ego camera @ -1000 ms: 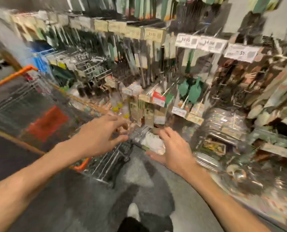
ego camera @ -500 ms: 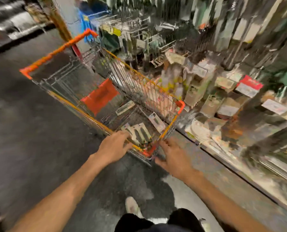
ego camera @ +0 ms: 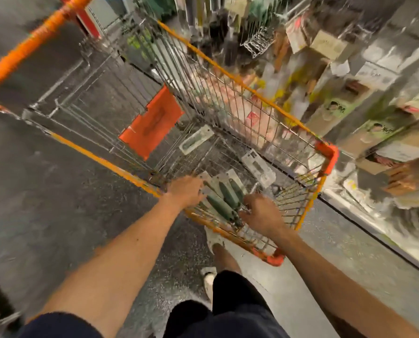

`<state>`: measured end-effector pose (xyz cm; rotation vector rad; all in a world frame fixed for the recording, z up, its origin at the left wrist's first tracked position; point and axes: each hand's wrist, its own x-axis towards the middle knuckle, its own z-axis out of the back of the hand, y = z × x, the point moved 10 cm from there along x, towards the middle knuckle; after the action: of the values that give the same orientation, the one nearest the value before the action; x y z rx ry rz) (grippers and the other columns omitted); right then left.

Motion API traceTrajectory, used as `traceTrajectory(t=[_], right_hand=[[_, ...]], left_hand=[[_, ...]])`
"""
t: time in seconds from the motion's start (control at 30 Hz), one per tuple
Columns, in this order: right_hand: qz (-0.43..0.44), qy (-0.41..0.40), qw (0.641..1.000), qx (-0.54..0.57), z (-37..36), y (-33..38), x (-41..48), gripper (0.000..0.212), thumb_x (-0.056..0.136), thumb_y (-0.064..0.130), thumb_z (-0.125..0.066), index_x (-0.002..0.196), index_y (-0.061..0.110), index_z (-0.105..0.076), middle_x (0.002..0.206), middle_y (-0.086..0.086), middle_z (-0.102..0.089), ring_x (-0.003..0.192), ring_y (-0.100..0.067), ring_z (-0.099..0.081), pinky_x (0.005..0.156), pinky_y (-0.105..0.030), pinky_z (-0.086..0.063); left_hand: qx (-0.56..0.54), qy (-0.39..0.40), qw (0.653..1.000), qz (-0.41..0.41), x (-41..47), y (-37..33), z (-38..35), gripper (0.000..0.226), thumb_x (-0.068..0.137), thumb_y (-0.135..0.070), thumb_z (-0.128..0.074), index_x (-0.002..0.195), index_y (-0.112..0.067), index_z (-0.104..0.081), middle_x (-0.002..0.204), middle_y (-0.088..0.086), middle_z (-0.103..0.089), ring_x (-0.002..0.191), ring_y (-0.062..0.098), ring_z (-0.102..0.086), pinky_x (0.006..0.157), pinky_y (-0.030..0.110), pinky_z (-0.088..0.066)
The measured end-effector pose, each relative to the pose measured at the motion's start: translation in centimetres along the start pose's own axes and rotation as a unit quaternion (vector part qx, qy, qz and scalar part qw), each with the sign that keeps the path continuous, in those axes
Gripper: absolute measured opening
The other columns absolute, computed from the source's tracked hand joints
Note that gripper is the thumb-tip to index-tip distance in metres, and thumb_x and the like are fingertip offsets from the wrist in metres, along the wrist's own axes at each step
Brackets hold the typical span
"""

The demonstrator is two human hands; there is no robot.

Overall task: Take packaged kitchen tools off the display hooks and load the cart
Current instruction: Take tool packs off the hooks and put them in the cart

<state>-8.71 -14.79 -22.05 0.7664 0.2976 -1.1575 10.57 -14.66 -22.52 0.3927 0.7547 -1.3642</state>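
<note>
An orange-rimmed wire cart (ego camera: 230, 76) stands in front of me beside the display. At its near end lie several carded packs of green-handled kitchen tools (ego camera: 224, 198), fanned side by side. My left hand (ego camera: 186, 191) grips their left edge and my right hand (ego camera: 259, 213) curls over their near right end. Two more packs lie deeper in the basket: one with a green tool (ego camera: 195, 142) and a white one (ego camera: 258, 168). The whole view is blurred by motion.
The display shelves (ego camera: 350, 98) with boxed and hanging goods run along the cart's right side. The cart's orange handle (ego camera: 32, 42) is at the far left and an orange seat flap (ego camera: 152, 123) hangs inside. My shoe (ego camera: 213, 237) stands on grey floor under the near rim.
My view has swung from the display hooks down to the cart. Both hands have moved from the shelf over the cart's near rim and into the basket.
</note>
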Motion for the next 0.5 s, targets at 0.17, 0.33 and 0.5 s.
traceTrajectory(t=[0.17,0.33,0.5], right_hand=[[-0.055,0.069,0.996,0.025,-3.0,-1.4,10.6,0.028,0.092,0.028,-0.061,0.116,0.014,-0.061,0.114,-0.010,-0.060,0.106,-0.029,-0.060,0.080,-0.032,-0.047],[-0.110,0.115,0.984,0.079,-7.3,-4.4,17.9,0.046,0.096,0.035,-0.056,0.136,0.012,-0.051,0.132,-0.016,-0.058,0.121,-0.033,-0.054,0.088,-0.032,-0.042],[-0.157,0.098,0.978,0.100,-9.6,-7.1,22.5,0.081,0.090,0.034,-0.069,0.153,0.007,-0.025,0.152,-0.020,-0.034,0.136,-0.036,-0.039,0.105,-0.042,-0.039]], left_hand=[[-0.001,0.110,0.993,0.037,8.8,4.1,-2.9,0.058,0.090,-0.050,-0.065,0.133,-0.014,-0.051,0.131,0.009,-0.058,0.121,0.032,-0.056,0.098,0.046,-0.048],[-0.057,0.159,0.984,0.052,16.6,6.2,-6.6,0.087,0.080,-0.054,-0.075,0.146,-0.013,-0.037,0.139,0.017,-0.049,0.128,0.038,-0.048,0.100,0.050,-0.047],[-0.118,0.141,0.982,0.046,21.8,7.1,-10.3,0.124,0.069,-0.058,-0.081,0.158,-0.014,-0.007,0.159,0.016,-0.021,0.146,0.035,-0.019,0.114,0.048,-0.026]])
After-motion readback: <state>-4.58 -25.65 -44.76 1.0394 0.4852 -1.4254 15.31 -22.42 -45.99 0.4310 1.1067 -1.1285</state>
